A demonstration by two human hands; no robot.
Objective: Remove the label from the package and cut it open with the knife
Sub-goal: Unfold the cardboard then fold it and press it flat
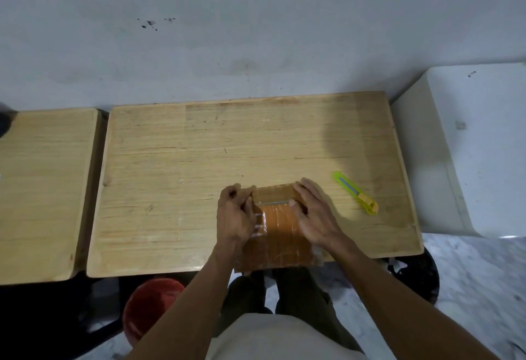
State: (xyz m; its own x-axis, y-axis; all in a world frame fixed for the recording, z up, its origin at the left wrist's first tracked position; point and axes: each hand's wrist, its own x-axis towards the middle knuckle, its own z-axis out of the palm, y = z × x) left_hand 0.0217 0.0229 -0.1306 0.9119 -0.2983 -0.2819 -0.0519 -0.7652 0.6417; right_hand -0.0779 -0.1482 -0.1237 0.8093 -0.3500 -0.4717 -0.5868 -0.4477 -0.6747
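pkg [280, 227]: brown, taped, at near edge of desk [176, 160] | L hand [236, 217]: gripping pkg left side | R hand [313, 217]: fingers flat on pkg right side, not closed | knife [355, 192]: on desk, right of pkg, apart

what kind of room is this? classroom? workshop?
Likely a plain classroom or study room, though that is a guess. Two small wooden desks stand side by side against a bare, stained white wall, over a marbled floor. A red bucket sits under the desk. No workshop gear beyond a utility knife.
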